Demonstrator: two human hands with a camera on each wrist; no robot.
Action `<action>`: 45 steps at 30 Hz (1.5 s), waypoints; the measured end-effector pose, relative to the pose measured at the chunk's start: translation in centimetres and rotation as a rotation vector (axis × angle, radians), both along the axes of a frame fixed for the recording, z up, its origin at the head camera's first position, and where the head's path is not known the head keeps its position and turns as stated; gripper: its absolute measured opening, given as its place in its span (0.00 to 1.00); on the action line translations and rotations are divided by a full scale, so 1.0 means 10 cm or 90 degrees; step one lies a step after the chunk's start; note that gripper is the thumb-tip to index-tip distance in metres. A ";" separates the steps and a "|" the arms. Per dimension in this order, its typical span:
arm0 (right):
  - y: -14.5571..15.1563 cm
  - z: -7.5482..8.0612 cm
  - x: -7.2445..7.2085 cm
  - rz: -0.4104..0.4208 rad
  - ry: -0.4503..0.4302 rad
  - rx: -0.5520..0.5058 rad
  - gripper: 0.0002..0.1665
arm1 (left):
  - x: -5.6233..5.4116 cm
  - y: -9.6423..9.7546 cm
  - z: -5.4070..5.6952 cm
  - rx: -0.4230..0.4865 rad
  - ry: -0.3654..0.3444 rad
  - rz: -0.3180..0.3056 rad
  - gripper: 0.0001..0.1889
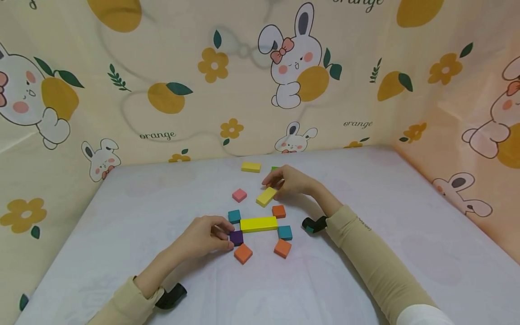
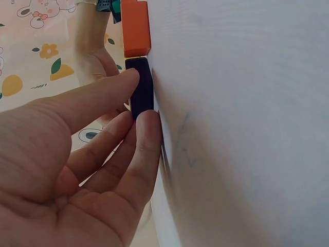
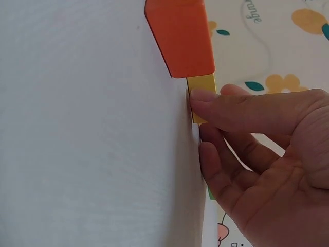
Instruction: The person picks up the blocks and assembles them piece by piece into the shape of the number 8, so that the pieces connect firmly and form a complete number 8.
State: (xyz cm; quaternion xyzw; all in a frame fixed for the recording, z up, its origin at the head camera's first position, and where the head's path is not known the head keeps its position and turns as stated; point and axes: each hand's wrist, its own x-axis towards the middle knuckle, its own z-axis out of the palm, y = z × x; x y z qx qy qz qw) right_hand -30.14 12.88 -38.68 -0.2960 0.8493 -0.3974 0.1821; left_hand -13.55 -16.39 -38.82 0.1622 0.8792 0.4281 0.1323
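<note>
My left hand (image 1: 205, 234) grips a small purple block (image 1: 236, 238), with the thumb on one side and the fingertips on another. That purple block (image 2: 141, 87) shows dark between thumb and fingers in the left wrist view. Beside it lie a long yellow block (image 1: 258, 224), a teal block (image 1: 234, 216) and an orange block (image 1: 243, 253). Farther back, my right hand (image 1: 298, 181) holds a shorter yellow block (image 1: 266, 197), which lies slanted on the table. In the right wrist view the thumb presses on this yellow block (image 3: 201, 98); the fingers curl behind it.
Right of the long block lie an orange block (image 1: 278, 211), a teal block (image 1: 285, 233) and another orange block (image 1: 282, 248). Behind are a pink block (image 1: 239, 195), a yellow block (image 1: 251, 167) and a partly hidden green block (image 1: 275, 168). A patterned backdrop (image 1: 243, 90) borders the white table (image 1: 162, 194).
</note>
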 end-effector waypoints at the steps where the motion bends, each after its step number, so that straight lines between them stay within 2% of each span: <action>1: 0.00 0.00 0.00 0.000 0.001 0.001 0.26 | 0.00 0.00 0.00 -0.001 0.000 0.000 0.16; 17: 0.03 0.04 0.03 -0.003 0.004 0.042 0.19 | -0.01 0.00 -0.01 0.003 -0.003 -0.001 0.17; 45: 0.01 0.08 0.06 -0.023 -0.003 0.060 0.19 | 0.00 0.01 -0.01 0.004 -0.002 -0.002 0.17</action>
